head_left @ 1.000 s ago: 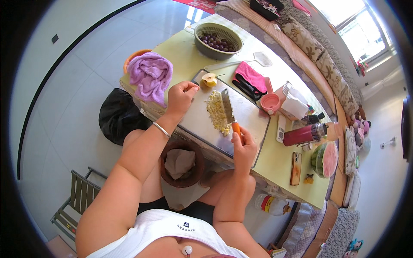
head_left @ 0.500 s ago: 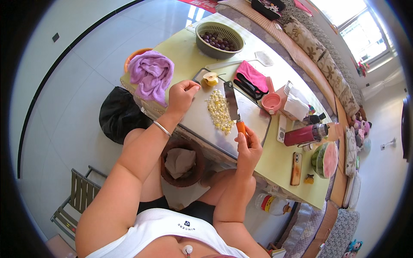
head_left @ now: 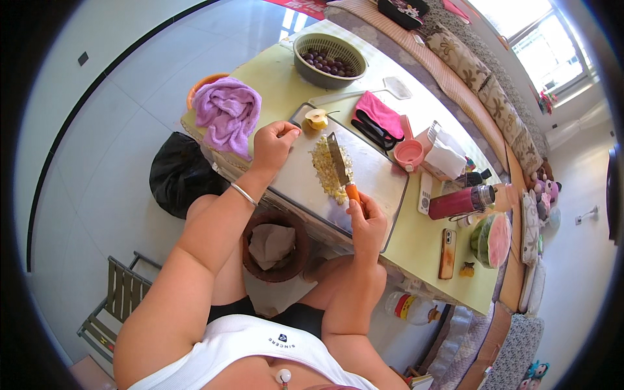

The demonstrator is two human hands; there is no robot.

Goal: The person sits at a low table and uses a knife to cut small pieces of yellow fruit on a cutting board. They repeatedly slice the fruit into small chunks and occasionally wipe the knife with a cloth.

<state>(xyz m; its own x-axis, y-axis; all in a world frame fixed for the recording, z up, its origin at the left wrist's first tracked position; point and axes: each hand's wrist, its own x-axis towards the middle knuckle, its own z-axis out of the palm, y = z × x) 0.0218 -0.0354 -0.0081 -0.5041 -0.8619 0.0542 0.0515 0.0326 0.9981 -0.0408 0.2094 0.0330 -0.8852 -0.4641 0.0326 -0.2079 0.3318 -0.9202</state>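
My right hand (head_left: 367, 224) is closed around the orange handle of a kitchen knife (head_left: 337, 159). The blade lies over a strip of finely chopped pale yellow pieces (head_left: 323, 170) on a metal-looking cutting board (head_left: 374, 185). Over the board's left edge, my left hand (head_left: 273, 144) is closed, thumb against curled fingers; whatever it may grip is hidden. Beyond the chopped pieces, close to the board's far corner, sits a cut pear (head_left: 316, 119), pale flesh facing up and stem attached.
On the table stand a basket of dark round fruit (head_left: 330, 65), a purple cloth (head_left: 227, 114), a pink cloth (head_left: 376, 120), a pink cup (head_left: 409, 155), a bottle (head_left: 458, 203), a phone (head_left: 447, 253) and a cut watermelon (head_left: 491, 240). Below is a bin (head_left: 276, 250).
My right hand has shifted slightly left and nearer, bringing the knife blade from beside the chopped pieces to over them. The left hand stays nearly still.
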